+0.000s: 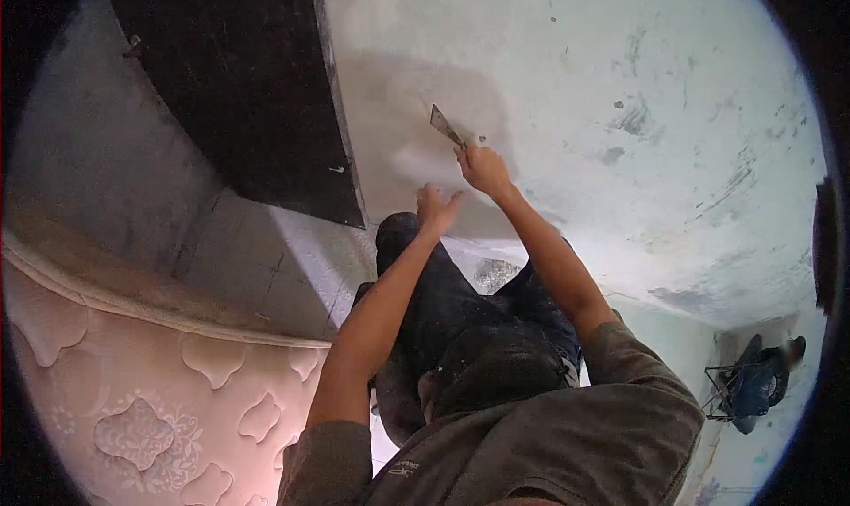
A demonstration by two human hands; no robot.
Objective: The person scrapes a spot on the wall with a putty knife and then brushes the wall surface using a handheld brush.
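My right hand (485,168) is closed around the handle of a putty knife (446,126). Its flat blade points up and to the left, close to the pale wall (549,81); I cannot tell whether it touches the surface. Lower and to the left, my left hand (437,209) holds nothing, with its thumb and fingers apart near the wall and just above my knee. Dark marks, scrapes and small holes show on the wall around and to the right of the knife.
A dark door (239,81) stands at the upper left, its edge near my left hand. A pink quilted mattress (115,382) lies at the lower left. Far right, another person (757,382) sits on a folding chair (719,386).
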